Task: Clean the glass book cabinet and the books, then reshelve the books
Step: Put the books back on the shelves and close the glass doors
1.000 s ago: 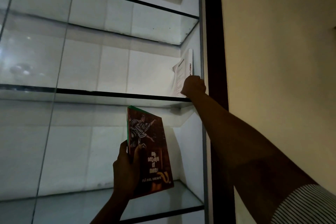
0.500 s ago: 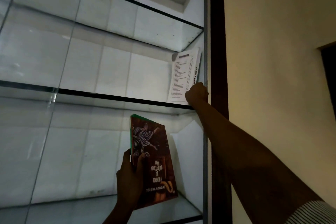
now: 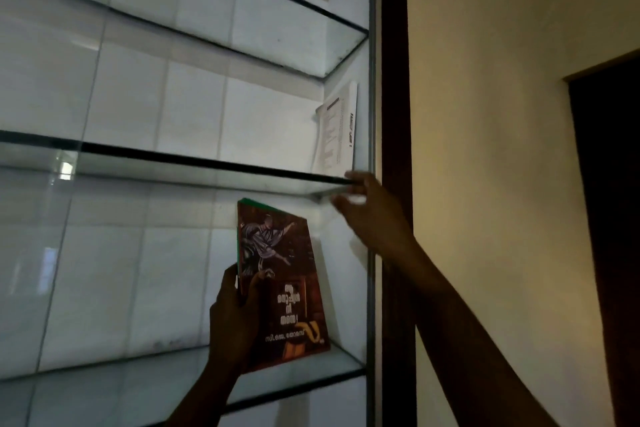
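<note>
A white book (image 3: 337, 130) stands upright at the right end of the middle glass shelf (image 3: 173, 158), leaning against the cabinet's side wall. My right hand (image 3: 369, 215) hovers just below it at the shelf's front corner, fingers loosely spread and holding nothing. Lower down, my left hand (image 3: 235, 319) grips a dark red paperback (image 3: 282, 282) by its left edge, thumb on the cover. That book is held upright in front of the lower compartment.
The cabinet's dark wooden frame (image 3: 393, 80) runs vertically beside a cream wall (image 3: 485, 114). Another glass shelf (image 3: 263, 42) sits above and a lower one (image 3: 173, 371) below. A dark doorway (image 3: 613, 218) is at the far right.
My right hand has let go of the white book and dropped below the shelf edge, fingers opening. The white book now stands against the side wall. The red paperback stays in my left hand.
</note>
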